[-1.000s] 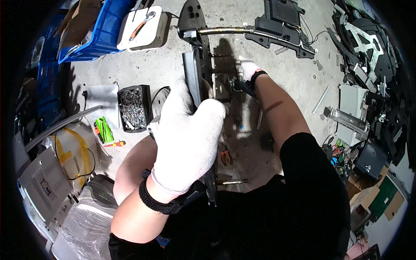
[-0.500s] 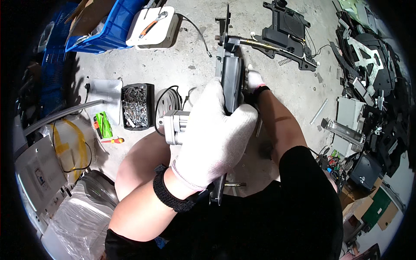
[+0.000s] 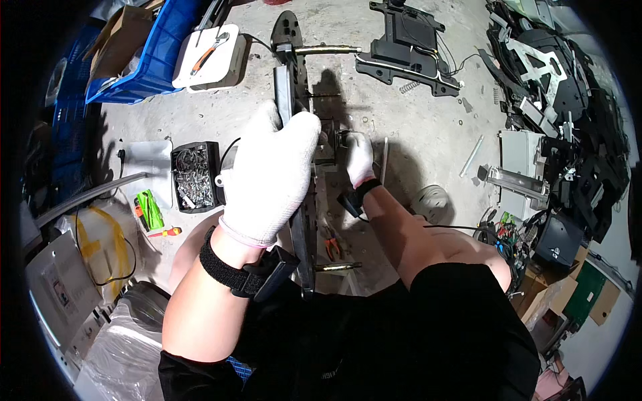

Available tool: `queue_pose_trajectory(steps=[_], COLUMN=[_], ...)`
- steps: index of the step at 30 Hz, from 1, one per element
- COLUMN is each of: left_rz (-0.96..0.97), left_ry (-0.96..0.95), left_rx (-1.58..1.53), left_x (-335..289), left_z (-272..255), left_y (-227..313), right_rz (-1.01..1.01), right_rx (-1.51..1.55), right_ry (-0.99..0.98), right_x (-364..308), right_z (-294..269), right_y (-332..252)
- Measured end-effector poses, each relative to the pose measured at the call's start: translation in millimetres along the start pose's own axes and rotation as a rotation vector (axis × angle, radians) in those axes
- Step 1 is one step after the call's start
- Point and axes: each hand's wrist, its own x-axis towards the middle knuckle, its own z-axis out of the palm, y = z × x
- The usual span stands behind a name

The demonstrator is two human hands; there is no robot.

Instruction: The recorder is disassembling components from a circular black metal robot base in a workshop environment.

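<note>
A long dark metal frame (image 3: 304,244) stands on edge in front of me, with a rod sticking out to the right at each end. My white-gloved left hand (image 3: 271,174) is closed round its upper middle, thumb over the edge. To the right of the frame, my gloved right hand (image 3: 360,157) has its fingers curled against a metal bracket (image 3: 326,142) on the frame's side. What lies inside those fingers is hidden. Orange-handled pliers (image 3: 332,246) lie on the floor between the frame and my right forearm.
Left: a black box of screws (image 3: 194,177), a green tool pack (image 3: 149,208), a screwdriver (image 3: 165,232), and a blue crate (image 3: 144,67). An adjustable wrench (image 3: 210,53) rests on a white box (image 3: 231,67). Far right: a black panel assembly (image 3: 408,50) and piled scrap parts (image 3: 568,93).
The frame has shifted left and turned, showing more of its right side. My left hand went with it. My right hand came out from behind it to the bracket. The pliers came into view.
</note>
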Motion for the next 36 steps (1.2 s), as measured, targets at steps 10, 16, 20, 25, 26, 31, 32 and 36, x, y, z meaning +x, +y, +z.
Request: queue_pose_trajectory(steps=[10, 16, 20, 25, 26, 31, 32, 36], left_rz=[-0.196, -0.268, -0.286, -0.178, -0.083, -0.292, -0.171, -0.102], left_ry=[0.115, 0.134, 0.126, 0.074, 0.061, 0.109, 0.093, -0.052], left_rx=[-0.26, -0.227, -0.287, -0.152, -0.016, -0.034, 0.033, -0.07], left_x=[-2.2, -1.4, -1.5, 2.8, 1.9, -8.1, -10.2, 3.1], left_z=[-11.1, -17.3, -14.5, -0.7, -1.2, -15.3, -17.8, 6.2], left_y=[-2.0, 1.9, 9.8, 11.5, 8.9, 10.9, 4.3, 9.1], right_rz=[0.587, 0.061, 0.169, 0.104, 0.169, 0.014, -0.017, 0.359], right_rx=[-0.009, -0.475, -0.747, -0.562, -0.333, -0.407, -0.489, -0.126], right_ry=[0.186, -0.196, -0.422, -0.419, -0.435, -0.735, -0.858, -0.742], right_x=[-96.5, -12.1, 15.9, 46.1, 46.5, 50.8, 59.0, 87.0], right_z=[-33.4, -17.5, -13.7, -23.2, -19.4, 15.0, 17.9, -61.7], right_y=[82.8, 28.6, 14.1, 52.3, 54.4, 32.7, 35.7, 122.0])
